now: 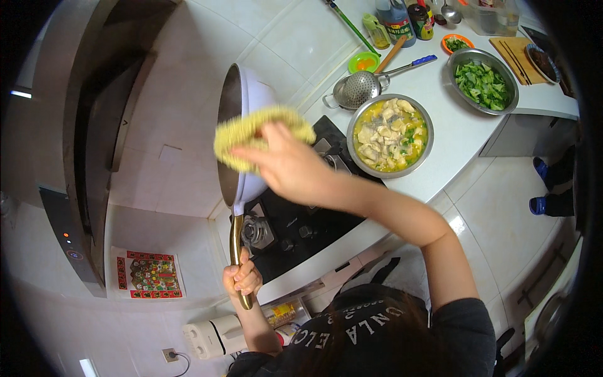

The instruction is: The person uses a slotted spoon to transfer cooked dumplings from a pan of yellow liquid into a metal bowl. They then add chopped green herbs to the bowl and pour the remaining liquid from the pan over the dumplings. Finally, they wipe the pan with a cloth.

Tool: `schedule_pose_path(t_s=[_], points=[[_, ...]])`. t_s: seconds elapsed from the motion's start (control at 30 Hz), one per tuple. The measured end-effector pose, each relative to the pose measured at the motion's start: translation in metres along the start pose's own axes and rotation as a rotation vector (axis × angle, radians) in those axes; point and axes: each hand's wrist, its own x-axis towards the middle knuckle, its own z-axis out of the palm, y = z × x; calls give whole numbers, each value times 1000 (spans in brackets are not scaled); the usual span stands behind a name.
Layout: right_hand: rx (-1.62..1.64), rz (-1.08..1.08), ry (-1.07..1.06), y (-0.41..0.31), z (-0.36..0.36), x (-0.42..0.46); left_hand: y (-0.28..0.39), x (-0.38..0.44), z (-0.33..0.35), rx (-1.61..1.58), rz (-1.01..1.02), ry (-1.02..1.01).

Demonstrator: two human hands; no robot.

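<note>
My left hand grips the gold-coloured handle of a lilac wok-style pan. The pan is tilted on its side above the black gas hob, with its dark interior turned to the left. In my right hand is a yellow cloth, folded over the pan's rim and slightly blurred. The cloth and hand hide part of the rim and outer wall. Just right of the hob, a steel bowl holds pale fish-like pieces in yellow broth with green bits.
On the white counter are a perforated ladle, a green bowl with egg, a steel basin of chopped greens, bottles and a chopping board. A range hood hangs left. Another person's feet show at right.
</note>
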Motion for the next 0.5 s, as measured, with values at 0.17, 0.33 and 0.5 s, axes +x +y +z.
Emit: schedule_pose_path(t_s=[0.17,0.33,0.5], points=[[282,34,85,-7,33,-50,1,0,7,-36,32,-22],[288,99,94,-1,34,-52,-1,-7,5,-53,7,-84],[330,1,335,19,20,-6,-1,-15,11,-84,-17,-152]])
